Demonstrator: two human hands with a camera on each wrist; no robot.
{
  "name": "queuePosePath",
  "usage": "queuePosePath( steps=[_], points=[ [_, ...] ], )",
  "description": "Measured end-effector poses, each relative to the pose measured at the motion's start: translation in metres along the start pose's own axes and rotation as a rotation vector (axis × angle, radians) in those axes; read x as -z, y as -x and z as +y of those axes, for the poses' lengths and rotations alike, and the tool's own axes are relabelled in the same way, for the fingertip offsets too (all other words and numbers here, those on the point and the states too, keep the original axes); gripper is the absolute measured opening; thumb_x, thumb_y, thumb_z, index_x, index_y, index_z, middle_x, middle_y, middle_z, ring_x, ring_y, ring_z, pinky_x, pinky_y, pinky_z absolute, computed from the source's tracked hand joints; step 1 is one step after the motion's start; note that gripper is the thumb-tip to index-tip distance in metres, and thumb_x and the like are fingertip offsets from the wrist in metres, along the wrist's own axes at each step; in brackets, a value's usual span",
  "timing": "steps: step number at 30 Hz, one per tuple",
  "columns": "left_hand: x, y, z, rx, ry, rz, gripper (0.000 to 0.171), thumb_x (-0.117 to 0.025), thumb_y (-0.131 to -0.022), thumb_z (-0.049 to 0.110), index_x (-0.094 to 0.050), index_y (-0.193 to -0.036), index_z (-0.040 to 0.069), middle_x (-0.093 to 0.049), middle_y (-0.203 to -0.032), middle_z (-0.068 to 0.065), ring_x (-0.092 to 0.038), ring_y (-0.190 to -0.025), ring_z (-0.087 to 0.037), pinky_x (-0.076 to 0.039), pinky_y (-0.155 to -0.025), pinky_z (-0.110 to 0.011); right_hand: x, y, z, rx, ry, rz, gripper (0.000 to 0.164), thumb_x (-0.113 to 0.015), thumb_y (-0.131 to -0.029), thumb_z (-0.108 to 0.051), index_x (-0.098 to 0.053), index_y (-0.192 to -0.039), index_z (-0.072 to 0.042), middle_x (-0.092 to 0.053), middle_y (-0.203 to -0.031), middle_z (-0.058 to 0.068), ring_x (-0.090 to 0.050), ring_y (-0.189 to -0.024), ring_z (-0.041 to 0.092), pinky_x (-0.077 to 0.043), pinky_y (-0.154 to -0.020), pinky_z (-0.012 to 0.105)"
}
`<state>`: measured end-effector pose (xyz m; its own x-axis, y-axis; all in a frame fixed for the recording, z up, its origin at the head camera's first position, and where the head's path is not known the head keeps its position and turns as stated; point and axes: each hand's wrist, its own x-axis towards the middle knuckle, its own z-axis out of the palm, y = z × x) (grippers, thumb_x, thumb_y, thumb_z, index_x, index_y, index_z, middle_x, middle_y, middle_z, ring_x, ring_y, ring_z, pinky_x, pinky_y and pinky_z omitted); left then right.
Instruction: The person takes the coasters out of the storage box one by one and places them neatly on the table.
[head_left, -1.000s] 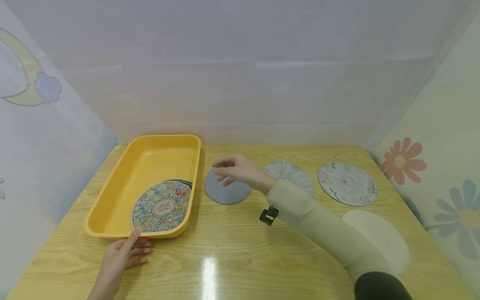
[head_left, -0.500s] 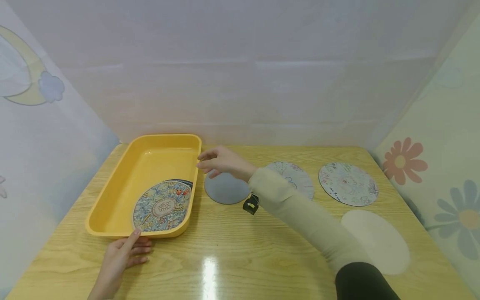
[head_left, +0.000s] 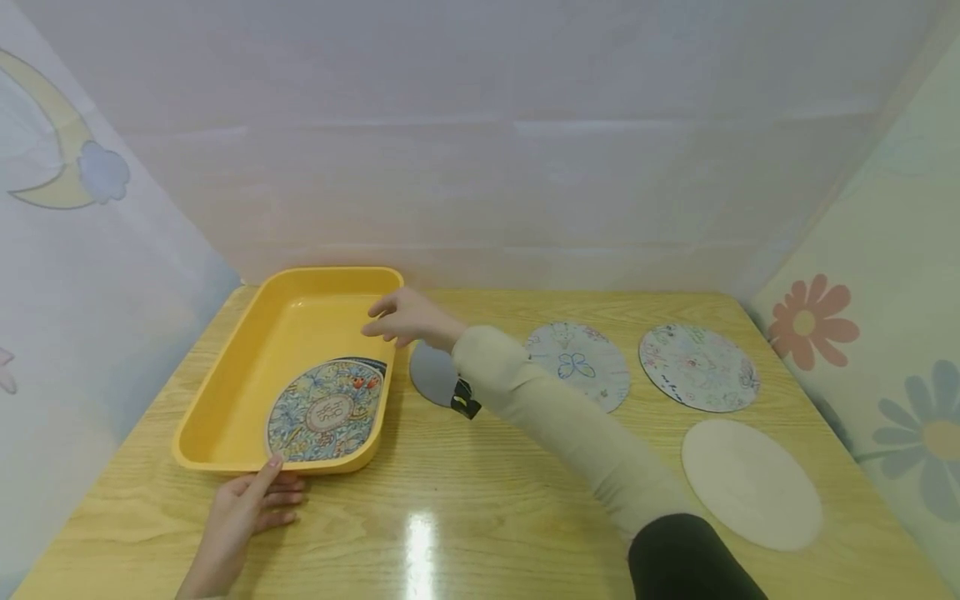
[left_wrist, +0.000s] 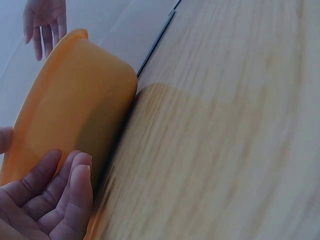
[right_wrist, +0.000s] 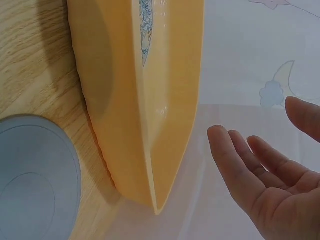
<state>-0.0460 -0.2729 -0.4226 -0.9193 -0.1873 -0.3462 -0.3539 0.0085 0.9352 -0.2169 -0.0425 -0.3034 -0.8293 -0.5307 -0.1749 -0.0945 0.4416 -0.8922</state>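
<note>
A yellow tray [head_left: 251, 383] stands on the left part of the table. Inside its near right corner lies a round mat [head_left: 326, 408] with a colourful floral print and lettering in its centre; the edge of a dark one shows beneath. My left hand [head_left: 240, 510] pinches the near rim, thumb over the top and fingers against the outer wall [left_wrist: 75, 95]. Above the tray's right rim hovers my right hand [head_left: 411, 317], its fingers loosely bent and holding nothing [right_wrist: 272, 182]. A grey disc [right_wrist: 30, 175] lies right of the tray, partly hidden by the right wrist in the head view.
Two drawn-on round mats, one with a blue butterfly [head_left: 577, 364] and one with coloured doodles [head_left: 697, 367], lie further right. Nearer sits a plain cream oval [head_left: 752, 483]. Papered walls border the wooden table [head_left: 360, 542] at the back and sides.
My right hand has moved left, from above the grey disc to over the tray's right rim. The left hand and the tray have stayed in place.
</note>
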Motion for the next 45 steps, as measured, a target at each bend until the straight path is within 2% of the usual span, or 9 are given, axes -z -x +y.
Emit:
queuePosePath(
  steps=[16,19,21,23,29,32,37,40,45],
  points=[
    [-0.001,0.000,-0.001,0.022,0.002,0.021,0.047,-0.046,-0.095,0.036,-0.066,-0.090,-0.006,-0.068,-0.077,-0.003,-0.065,-0.069,-0.014,-0.057,-0.063,-0.032,-0.041,-0.029,0.002,0.026,0.374,-0.004,0.041,-0.064,-0.086,-0.023,-0.057,-0.121,-0.002,-0.058,-0.119,0.009,-0.060,-0.083,0.014,-0.050,-0.061,0.018],
    [-0.001,0.001,-0.002,0.026,-0.002,0.025,0.049,-0.046,-0.095,0.037,-0.066,-0.091,-0.007,-0.068,-0.078,-0.003,-0.065,-0.069,-0.014,-0.057,-0.063,-0.033,-0.046,-0.033,0.002,0.017,0.387,-0.028,0.021,-0.065,-0.086,-0.023,-0.067,-0.088,-0.002,-0.064,-0.084,0.005,-0.051,-0.056,0.009,-0.042,-0.051,0.017],
    [-0.001,0.002,-0.002,0.029,-0.005,0.024,0.050,-0.046,-0.095,0.038,-0.066,-0.092,-0.008,-0.068,-0.078,-0.003,-0.065,-0.070,-0.014,-0.057,-0.064,-0.033,-0.048,-0.036,0.001,-0.010,0.386,-0.051,0.029,-0.064,-0.086,-0.023,-0.057,-0.063,-0.006,-0.052,-0.059,0.002,-0.037,-0.042,0.009,-0.036,-0.043,0.019],
    [-0.001,0.001,-0.002,0.028,-0.007,0.027,0.050,-0.046,-0.095,0.038,-0.065,-0.093,-0.008,-0.068,-0.078,-0.003,-0.065,-0.070,-0.014,-0.057,-0.064,-0.033,-0.049,-0.038,0.002,-0.043,0.393,-0.064,0.039,-0.064,-0.086,-0.023,-0.043,-0.056,-0.011,-0.036,-0.050,-0.001,-0.031,-0.040,0.010,-0.033,-0.040,0.022],
    [-0.001,-0.001,-0.003,0.015,0.001,0.025,0.048,-0.046,-0.095,0.037,-0.066,-0.091,-0.007,-0.068,-0.077,-0.003,-0.065,-0.069,-0.014,-0.057,-0.062,-0.032,-0.057,-0.047,0.009,-0.129,0.411,-0.050,0.027,-0.063,-0.086,-0.027,-0.045,-0.074,-0.010,-0.039,-0.064,0.000,-0.045,-0.057,0.016,-0.046,-0.046,0.027],
    [-0.001,-0.001,-0.004,0.009,0.006,0.026,0.047,-0.046,-0.095,0.036,-0.066,-0.090,-0.006,-0.068,-0.076,-0.003,-0.065,-0.069,-0.014,-0.057,-0.062,-0.032,-0.060,-0.052,0.012,-0.166,0.385,-0.052,0.023,-0.061,-0.087,-0.028,-0.053,-0.092,-0.007,-0.050,-0.079,0.003,-0.040,-0.055,0.016,-0.039,-0.043,0.027],
    [-0.002,0.000,-0.004,0.003,0.001,0.028,0.047,-0.046,-0.095,0.036,-0.066,-0.090,-0.006,-0.067,-0.076,-0.003,-0.065,-0.069,-0.014,-0.057,-0.062,-0.032,-0.064,-0.056,0.012,-0.178,0.358,-0.054,0.050,-0.060,-0.088,-0.028,-0.046,-0.131,-0.006,-0.049,-0.128,0.007,-0.055,-0.093,0.016,-0.050,-0.068,0.026],
    [-0.002,0.000,-0.004,0.000,0.001,0.026,0.046,-0.046,-0.096,0.036,-0.066,-0.088,-0.005,-0.067,-0.076,-0.002,-0.064,-0.069,-0.014,-0.057,-0.062,-0.031,-0.065,-0.058,0.011,-0.184,0.387,-0.064,0.056,-0.059,-0.088,-0.030,-0.041,-0.136,-0.007,-0.044,-0.136,0.005,-0.045,-0.119,0.020,-0.048,-0.088,0.030],
    [-0.003,0.000,-0.004,-0.011,0.006,0.025,0.044,-0.046,-0.096,0.035,-0.066,-0.087,-0.003,-0.068,-0.076,-0.003,-0.065,-0.069,-0.014,-0.057,-0.062,-0.031,-0.066,-0.060,0.012,-0.222,0.401,-0.091,0.057,-0.057,-0.089,-0.032,-0.038,-0.138,-0.010,-0.040,-0.139,0.003,-0.041,-0.123,0.020,-0.044,-0.094,0.031]
  ],
)
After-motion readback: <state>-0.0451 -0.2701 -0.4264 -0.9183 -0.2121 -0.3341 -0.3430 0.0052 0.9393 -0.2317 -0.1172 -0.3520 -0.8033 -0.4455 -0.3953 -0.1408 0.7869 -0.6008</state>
